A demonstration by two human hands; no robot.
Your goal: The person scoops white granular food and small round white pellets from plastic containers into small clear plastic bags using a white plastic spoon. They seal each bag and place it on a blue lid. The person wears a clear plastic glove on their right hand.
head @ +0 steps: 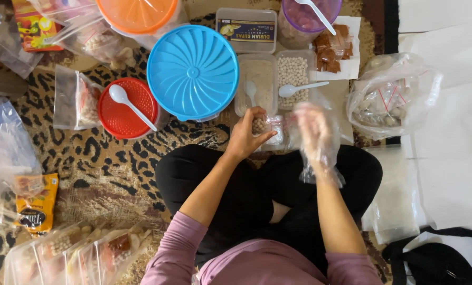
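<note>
My left hand [245, 136] is bare and holds a small clear bag [267, 129] with round pale snack balls in it, just above my crossed legs. My right hand [313, 132] wears a thin clear plastic glove and hovers blurred beside the bag, fingers apart, touching or almost touching its right side. Directly beyond the hands stand two clear tubs: one with pale powder and a white spoon [257, 84], one with small white balls and a white spoon [295, 78].
A big blue lid [192, 71] covers a container left of the tubs. A red lid with a white spoon [122, 108], an orange lid [138, 13] and a purple-rimmed jar [304, 18] ring it. Filled bags lie at the right [392, 97] and bottom left [83, 253].
</note>
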